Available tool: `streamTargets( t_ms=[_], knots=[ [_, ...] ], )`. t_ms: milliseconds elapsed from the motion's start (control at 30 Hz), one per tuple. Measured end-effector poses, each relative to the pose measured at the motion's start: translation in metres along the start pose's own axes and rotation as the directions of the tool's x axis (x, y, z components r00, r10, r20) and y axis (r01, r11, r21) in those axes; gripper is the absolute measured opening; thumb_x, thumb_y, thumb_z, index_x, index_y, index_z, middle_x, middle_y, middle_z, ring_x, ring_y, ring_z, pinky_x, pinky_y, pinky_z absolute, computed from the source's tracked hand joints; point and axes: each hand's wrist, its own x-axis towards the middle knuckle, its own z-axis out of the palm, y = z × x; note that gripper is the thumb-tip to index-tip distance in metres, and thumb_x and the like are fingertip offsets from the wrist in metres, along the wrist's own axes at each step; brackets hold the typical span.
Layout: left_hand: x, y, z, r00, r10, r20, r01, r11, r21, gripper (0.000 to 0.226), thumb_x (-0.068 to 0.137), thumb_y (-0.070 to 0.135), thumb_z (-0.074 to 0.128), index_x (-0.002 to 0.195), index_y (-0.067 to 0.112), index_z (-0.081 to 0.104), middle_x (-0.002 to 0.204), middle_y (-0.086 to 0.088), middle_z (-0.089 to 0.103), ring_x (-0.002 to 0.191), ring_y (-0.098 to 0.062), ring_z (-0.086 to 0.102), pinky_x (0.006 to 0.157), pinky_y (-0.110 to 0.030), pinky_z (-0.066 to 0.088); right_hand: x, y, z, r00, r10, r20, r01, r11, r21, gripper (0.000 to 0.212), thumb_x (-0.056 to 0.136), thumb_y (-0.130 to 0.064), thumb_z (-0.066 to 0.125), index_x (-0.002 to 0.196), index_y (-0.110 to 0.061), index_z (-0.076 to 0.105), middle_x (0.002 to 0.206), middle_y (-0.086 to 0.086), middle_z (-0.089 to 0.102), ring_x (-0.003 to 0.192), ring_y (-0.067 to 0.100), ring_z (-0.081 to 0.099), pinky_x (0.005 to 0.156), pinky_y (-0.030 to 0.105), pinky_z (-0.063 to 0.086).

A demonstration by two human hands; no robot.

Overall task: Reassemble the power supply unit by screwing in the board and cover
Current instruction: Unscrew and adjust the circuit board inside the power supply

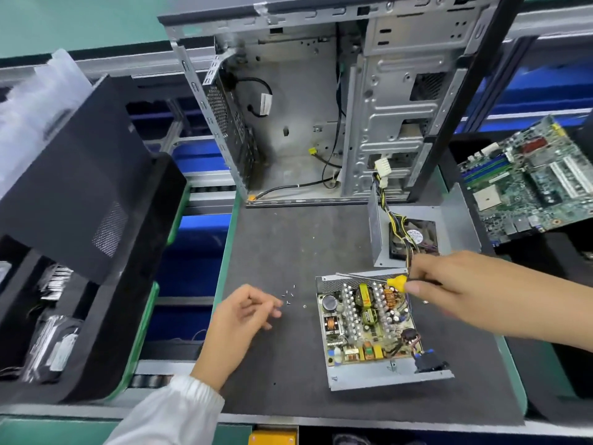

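Loose steel screws [288,295] await your half-curled, empty left hand [247,316]; right hand [449,284] grips the screwdriver [378,279]; board [365,322] seated, cover [417,232] off.

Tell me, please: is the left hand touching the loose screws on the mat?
Apart. The head view shows bare mat between the left hand fingertips and the loose screws.

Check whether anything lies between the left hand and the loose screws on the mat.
Nothing visible does. The left hand hovers just left of the loose screws, with only bare mat between its fingertips and them. The board sits farther right.
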Motion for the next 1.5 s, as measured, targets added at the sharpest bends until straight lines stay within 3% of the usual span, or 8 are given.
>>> streamTargets(
  t_ms=[133,233,400,733,1000,1100,1300,1500],
  knots=[
    [0.020,0.060,0.057,0.959,-0.240,0.154,0.267,0.566,-0.780,0.020,0.078,0.007,0.065,0.097,0.001,0.067,0.089,-0.015,0.073,0.078,-0.017,0.072,0.066,-0.021,0.057,-0.019,0.013,-0.004,0.989,-0.051,-0.142,0.080,0.976,0.204,0.028,0.089,-0.056,0.031,0.082,-0.034,0.046,0.068,-0.010,0.057,0.062,0.003,0.050,0.054,0.018,0.034],
    [0.032,0.091,0.098,0.912,-0.302,0.278,0.372,0.323,-0.870,0.018,0.075,0.002,0.063,0.089,-0.003,0.073,0.087,-0.015,0.073,0.074,-0.016,0.073,0.060,-0.019,0.057,-0.033,0.029,-0.003,0.970,-0.067,-0.234,0.136,0.947,0.290,0.034,0.082,-0.063,0.027,0.083,-0.034,0.046,0.067,-0.003,0.057,0.056,0.011,0.048,0.052,0.021,0.035],
    [0.037,0.114,0.140,0.869,-0.287,0.403,0.465,0.196,-0.864,0.016,0.076,0.002,0.061,0.077,0.001,0.077,0.081,-0.012,0.071,0.070,-0.015,0.071,0.057,-0.020,0.057,-0.050,0.058,-0.003,0.959,-0.040,-0.281,0.119,0.956,0.270,0.028,0.082,-0.064,0.024,0.085,-0.042,0.041,0.068,-0.005,0.054,0.059,0.014,0.048,0.057,0.033,0.042],
    [0.043,0.127,0.168,0.891,-0.226,0.395,0.450,0.312,-0.837,0.018,0.080,0.004,0.059,0.078,0.004,0.077,0.082,-0.011,0.070,0.073,-0.013,0.071,0.063,-0.020,0.058,-0.061,0.088,-0.004,0.960,0.009,-0.281,0.082,0.947,0.310,0.040,0.085,-0.060,0.025,0.094,-0.032,0.052,0.063,-0.002,0.052,0.060,0.013,0.048,0.055,0.029,0.039],
    [0.046,0.121,0.169,0.952,-0.150,0.268,0.305,0.556,-0.773,0.014,0.082,0.006,0.059,0.087,0.001,0.071,0.079,-0.010,0.071,0.072,-0.013,0.070,0.067,-0.020,0.058,-0.057,0.092,-0.007,0.969,0.049,-0.244,0.083,0.860,0.503,0.038,0.085,-0.055,0.038,0.088,-0.027,0.062,0.066,-0.008,0.057,0.054,0.005,0.046,0.054,0.017,0.037],
    [0.046,0.120,0.167,0.962,-0.126,0.244,0.269,0.614,-0.743,0.014,0.082,0.008,0.059,0.090,0.001,0.069,0.077,-0.011,0.071,0.070,-0.013,0.070,0.067,-0.020,0.058,-0.054,0.092,-0.007,0.980,0.063,-0.187,0.079,0.745,0.662,0.010,0.084,-0.041,0.062,0.088,-0.033,0.060,0.074,-0.008,0.064,0.057,0.006,0.049,0.056,0.018,0.041],
    [0.048,0.122,0.169,0.975,-0.088,0.204,0.216,0.586,-0.781,0.014,0.083,0.009,0.059,0.086,0.004,0.071,0.078,-0.010,0.070,0.072,-0.013,0.069,0.068,-0.020,0.058,-0.052,0.086,-0.005,0.996,0.088,-0.013,-0.013,0.281,0.960,0.021,0.076,-0.031,0.069,0.076,-0.011,0.063,0.066,0.009,0.055,0.040,0.011,0.025,0.039,0.015,0.021],
    [0.051,0.121,0.171,0.981,-0.066,0.182,0.184,0.611,-0.770,0.016,0.082,0.010,0.060,0.088,0.004,0.073,0.079,-0.009,0.071,0.073,-0.013,0.070,0.068,-0.020,0.058,-0.051,0.089,0.001,0.996,0.078,-0.031,0.010,0.256,0.967,0.032,0.078,-0.036,0.063,0.087,-0.007,0.071,0.069,0.009,0.053,0.045,0.012,0.023,0.041,0.016,0.018]
  ],
)
